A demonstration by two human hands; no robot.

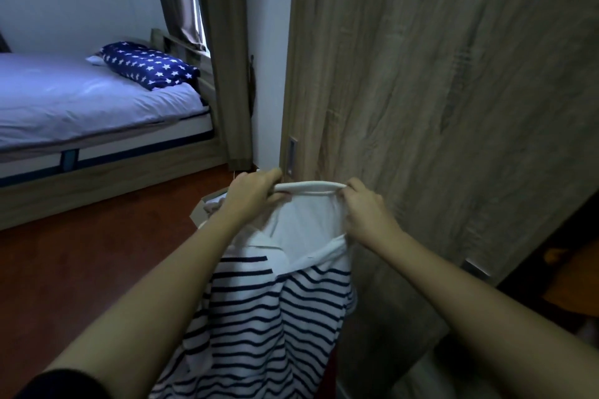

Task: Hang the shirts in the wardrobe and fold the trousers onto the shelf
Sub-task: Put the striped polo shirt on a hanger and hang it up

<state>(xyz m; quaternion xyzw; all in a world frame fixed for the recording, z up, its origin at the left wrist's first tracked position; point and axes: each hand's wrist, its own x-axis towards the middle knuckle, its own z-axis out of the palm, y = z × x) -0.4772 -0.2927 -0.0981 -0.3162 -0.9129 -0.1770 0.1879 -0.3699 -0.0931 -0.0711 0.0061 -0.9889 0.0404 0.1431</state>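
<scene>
I hold up a white shirt with dark navy stripes [259, 308] in front of me, its white collar stretched level between both hands. My left hand [252, 193] grips the collar's left end and my right hand [364, 210] grips its right end. The shirt's body hangs down loosely between my forearms. Right behind it stands the wardrobe's wood-grain sliding door [437, 91], with a recessed metal handle [291, 154] just above my left hand. No hanger and no trousers show.
A box or basket with pale cloth in it [210, 204] sits on the red-brown floor [81, 269] behind my left hand. A bed [81, 97] with a star-patterned pillow [149, 65] stands at the left. A dark opening [557, 275] shows at the lower right.
</scene>
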